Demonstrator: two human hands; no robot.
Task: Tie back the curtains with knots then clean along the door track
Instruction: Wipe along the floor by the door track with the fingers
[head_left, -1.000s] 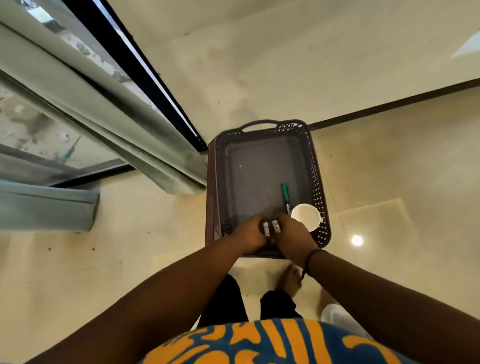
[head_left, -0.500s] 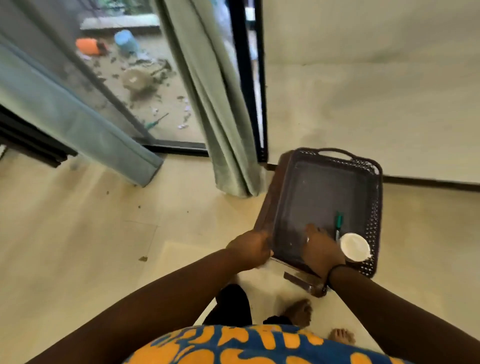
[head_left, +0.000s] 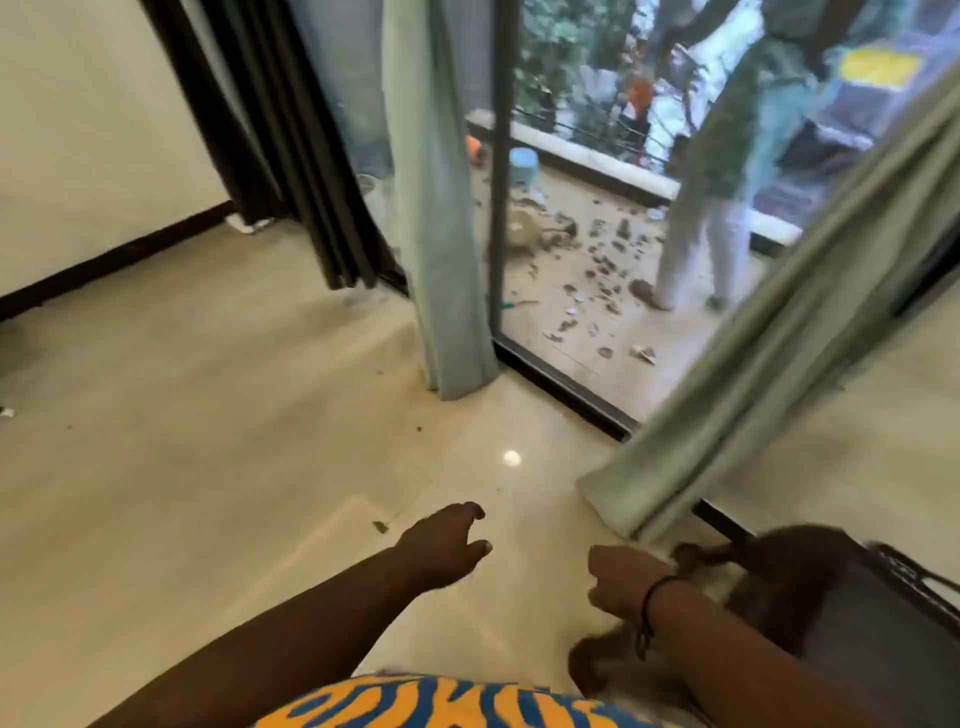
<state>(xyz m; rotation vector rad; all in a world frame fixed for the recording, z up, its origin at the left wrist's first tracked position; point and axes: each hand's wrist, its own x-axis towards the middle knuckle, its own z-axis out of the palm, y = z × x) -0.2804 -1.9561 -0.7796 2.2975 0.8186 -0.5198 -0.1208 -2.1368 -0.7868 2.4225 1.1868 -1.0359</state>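
Observation:
Two pale green curtains hang loose at the glass door: one (head_left: 441, 234) straight down left of the door frame, the other (head_left: 779, 364) slanting down to the floor on the right. The dark door track (head_left: 561, 384) runs between them along the floor. My left hand (head_left: 447, 545) hovers over the tiles with relaxed fingers and holds nothing. My right hand (head_left: 623, 577) is curled at the blurred rim of the brown plastic basket (head_left: 841, 623) at the lower right. The basket's contents are not visible.
A dark curtain (head_left: 291, 156) hangs by the left wall. Beyond the glass, a person (head_left: 717, 208) stands on a balcony littered with debris, near a blue bucket (head_left: 522, 163). Small crumbs (head_left: 379, 526) lie on the glossy tiles.
My view has swung left toward the door. My left hand has let go of the basket's edge. The basket now sits at the lower right with my right hand at its rim.

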